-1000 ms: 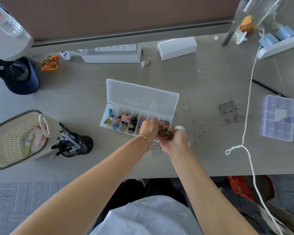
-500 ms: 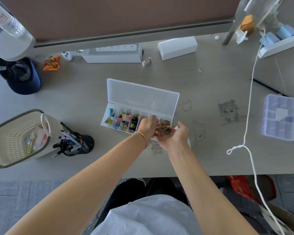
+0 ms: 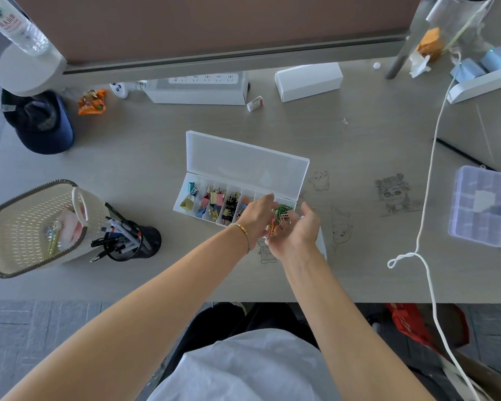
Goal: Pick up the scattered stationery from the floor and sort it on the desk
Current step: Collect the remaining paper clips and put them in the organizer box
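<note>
Fingers of the left hand curl round a tangled bunch of thin, coloured wire paper clips cupped in the half-open right hand, over the rightmost compartment of the clear plastic organiser box. Sorting seems underway; next, drop the clips cleanly inside. Glossy binder clips fill the compartments to the left on the matte grey desk.
</note>
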`<state>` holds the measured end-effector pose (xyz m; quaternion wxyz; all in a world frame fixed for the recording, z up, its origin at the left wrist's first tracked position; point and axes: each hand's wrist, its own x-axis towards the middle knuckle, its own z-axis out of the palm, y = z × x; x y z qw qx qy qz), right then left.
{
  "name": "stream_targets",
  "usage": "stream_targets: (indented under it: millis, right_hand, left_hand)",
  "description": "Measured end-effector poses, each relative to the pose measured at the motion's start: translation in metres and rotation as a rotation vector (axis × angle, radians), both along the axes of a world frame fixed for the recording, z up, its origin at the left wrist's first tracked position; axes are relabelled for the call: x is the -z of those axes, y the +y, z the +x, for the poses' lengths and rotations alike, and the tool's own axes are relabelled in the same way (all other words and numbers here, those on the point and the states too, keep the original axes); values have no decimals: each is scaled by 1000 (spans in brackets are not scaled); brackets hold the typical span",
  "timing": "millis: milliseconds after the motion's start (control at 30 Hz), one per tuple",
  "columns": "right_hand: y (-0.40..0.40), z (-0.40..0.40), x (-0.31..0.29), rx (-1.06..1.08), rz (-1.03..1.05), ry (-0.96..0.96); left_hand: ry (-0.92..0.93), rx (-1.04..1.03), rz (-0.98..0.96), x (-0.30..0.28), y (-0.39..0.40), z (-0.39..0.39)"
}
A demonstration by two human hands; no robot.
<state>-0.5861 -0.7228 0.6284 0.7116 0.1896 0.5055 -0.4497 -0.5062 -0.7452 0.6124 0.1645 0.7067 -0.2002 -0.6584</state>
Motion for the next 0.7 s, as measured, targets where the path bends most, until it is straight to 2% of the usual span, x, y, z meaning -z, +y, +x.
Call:
stream_targets:
  millis: [233,333,400,533,633,700]
  right_hand:
    - [-2,-12,-4,-281,-41,197]
    - [-4,-20,-1,-478,-58,344]
    - [-5,-26,2,-534,-69,464]
    - [-7,-46,13,-585,-158,584]
    - [-8,-57,23,-660,-223,817]
    - [-6,-56,26,-732,-255,808]
  left_hand:
    - [25,135,-4,-14,5,3]
    - [62,176,-23,-22,5,0]
    - [63,205,-35,-22,4,-4]
    - [-95,329,-124,-11,4,-9]
    - [-236,311,-184,1,8,-10]
    - [-263,294,-218,8,9,-8]
